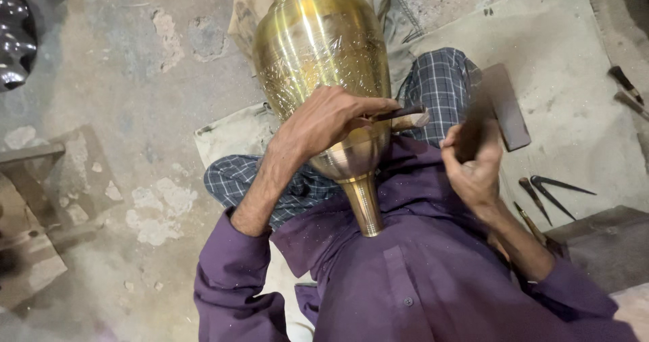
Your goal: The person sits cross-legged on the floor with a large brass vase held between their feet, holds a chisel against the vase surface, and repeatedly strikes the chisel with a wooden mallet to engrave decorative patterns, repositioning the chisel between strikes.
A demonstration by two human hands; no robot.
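Head view | brass vase lies across lap, neck toward chest, steadied for chasing | left hand grip clamped on chisel, tip on vase | right hand grip closed on hammer at 3 o'clock | spare punches on floor, 4 o'clock.

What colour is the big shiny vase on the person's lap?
The vase is golden brass, with fine engraved patterning on its body; the head view shows it.
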